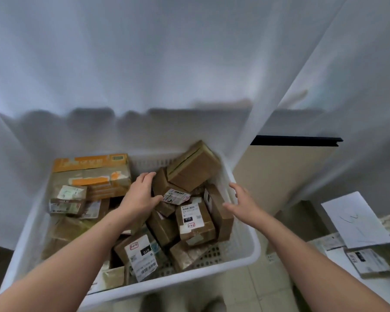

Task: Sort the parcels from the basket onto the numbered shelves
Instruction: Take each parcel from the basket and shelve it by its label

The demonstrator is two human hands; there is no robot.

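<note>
White basket of cardboard parcels; beside it, white table with paper sheet, labelled parcel.

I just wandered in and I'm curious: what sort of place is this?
Probably a parcel sorting or pickup room: a white basket holds taped cardboard parcels with barcode labels and handwritten codes, and more labelled parcels lie off to the right.

1 view is covering the scene: a wide-angle camera worn on the person's head, facing forward and tilting steeply down. It is sitting close above the white basket, which is filling the lower middle of the frame. Both forearms are entering from the bottom corners, with the left hand and right hand showing near the centre. A white curtain is taking up the upper half.
</note>
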